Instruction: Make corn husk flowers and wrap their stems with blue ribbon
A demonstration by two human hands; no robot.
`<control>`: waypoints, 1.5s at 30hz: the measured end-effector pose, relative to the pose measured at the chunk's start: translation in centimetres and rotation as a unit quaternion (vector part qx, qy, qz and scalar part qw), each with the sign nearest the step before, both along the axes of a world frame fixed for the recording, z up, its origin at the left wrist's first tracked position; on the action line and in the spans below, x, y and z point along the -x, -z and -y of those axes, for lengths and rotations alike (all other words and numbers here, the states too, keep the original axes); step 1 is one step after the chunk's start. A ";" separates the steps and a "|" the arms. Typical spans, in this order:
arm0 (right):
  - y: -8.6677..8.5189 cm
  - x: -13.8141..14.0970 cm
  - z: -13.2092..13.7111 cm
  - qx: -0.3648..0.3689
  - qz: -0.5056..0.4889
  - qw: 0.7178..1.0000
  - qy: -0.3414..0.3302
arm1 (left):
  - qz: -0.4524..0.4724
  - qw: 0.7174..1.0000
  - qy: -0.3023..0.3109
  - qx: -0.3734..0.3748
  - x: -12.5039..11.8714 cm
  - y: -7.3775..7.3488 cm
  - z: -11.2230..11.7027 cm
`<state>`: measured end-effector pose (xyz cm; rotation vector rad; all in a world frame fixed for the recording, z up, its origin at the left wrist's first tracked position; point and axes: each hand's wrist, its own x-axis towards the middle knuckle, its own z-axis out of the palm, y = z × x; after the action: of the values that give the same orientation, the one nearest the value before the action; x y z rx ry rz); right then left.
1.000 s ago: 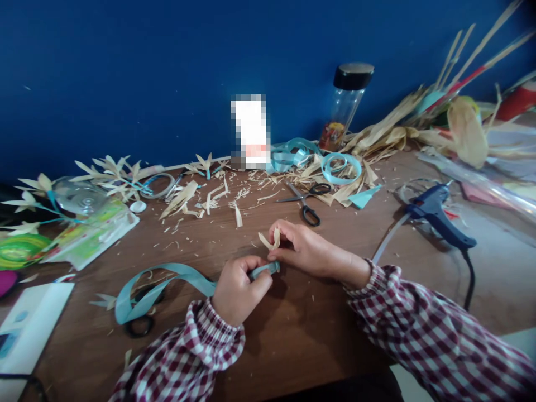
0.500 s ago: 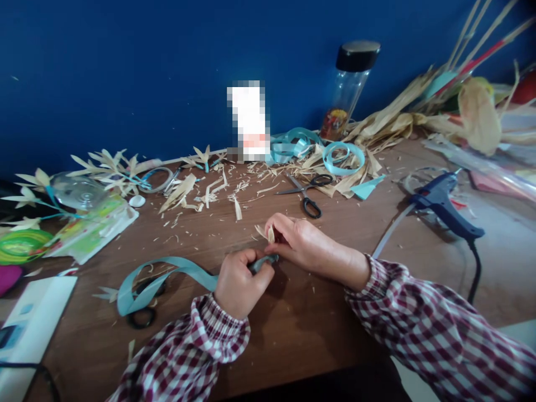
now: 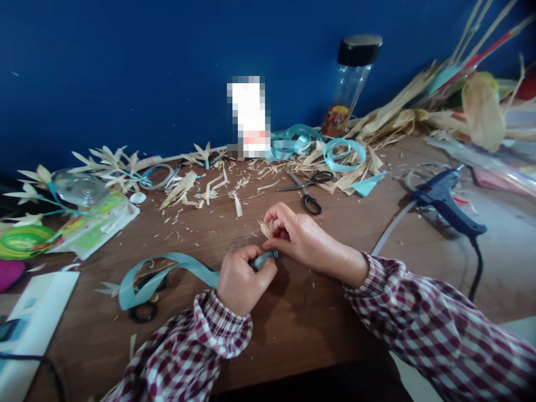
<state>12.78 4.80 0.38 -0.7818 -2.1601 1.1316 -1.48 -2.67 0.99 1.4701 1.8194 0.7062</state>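
Note:
My left hand point(image 3: 246, 279) is closed on a light blue ribbon point(image 3: 184, 261), whose loose length loops out to the left over the table. A short end of that ribbon shows between its thumb and forefinger. Just to the right and a little farther off, my right hand point(image 3: 299, 234) pinches a small pale corn-husk flower point(image 3: 266, 228) between thumb and fingers. The flower's lower part is hidden by the fingers, and the two hands almost touch. Under the ribbon loop lie black-handled scissors point(image 3: 143, 311), mostly covered.
Open scissors point(image 3: 309, 190) lie beyond my right hand, near ribbon coils point(image 3: 344, 156) and husk scraps. A blue glue gun point(image 3: 450, 198) with its cord rests at right. Finished husk flowers point(image 3: 113, 164) lie at back left. A jar point(image 3: 349, 84) leans by the blue wall.
The fingers of my right hand have shifted slightly around the husk flower, which now shows less upright. My left hand keeps its grip on the ribbon. The whole view has moved a little.

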 end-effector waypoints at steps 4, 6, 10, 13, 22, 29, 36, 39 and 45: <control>0.0 0.0 0.0 -0.001 -0.006 1.000 -0.009 | -0.020 1.000 -0.011 0.012 -0.1 0.0 0.1; 0.0 0.0 0.0 -0.003 0.002 1.000 -0.015 | -0.023 0.999 -0.013 0.020 -0.1 0.2 0.0; -0.2 -0.2 0.0 -0.028 0.030 0.999 -0.025 | -0.012 0.999 -0.023 0.029 -0.1 0.3 0.0; -0.2 -0.3 0.0 -0.041 0.034 0.998 -0.031 | 0.004 0.999 -0.024 0.031 0.0 0.3 0.0; 0.2 0.4 0.3 0.015 -0.025 0.997 0.076 | -0.004 1.000 -0.014 0.003 0.1 0.2 0.0; 0.4 0.3 0.1 0.007 0.005 0.997 0.071 | -0.023 1.000 -0.013 0.012 0.0 0.1 0.0; 0.5 0.3 0.4 -0.010 0.014 0.996 0.090 | -0.055 0.998 -0.014 -0.010 -0.3 0.4 0.2; 0.2 0.4 0.6 -0.013 0.026 0.995 0.100 | -0.048 0.999 -0.022 -0.008 -0.3 0.4 0.2; -0.2 0.5 1.0 -0.018 0.039 0.993 0.109 | -0.028 0.999 -0.041 -0.010 -0.4 0.5 0.2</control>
<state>12.26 3.83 0.54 -1.0333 -2.0918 0.9613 -1.12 -2.82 0.53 1.4500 1.9295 0.7316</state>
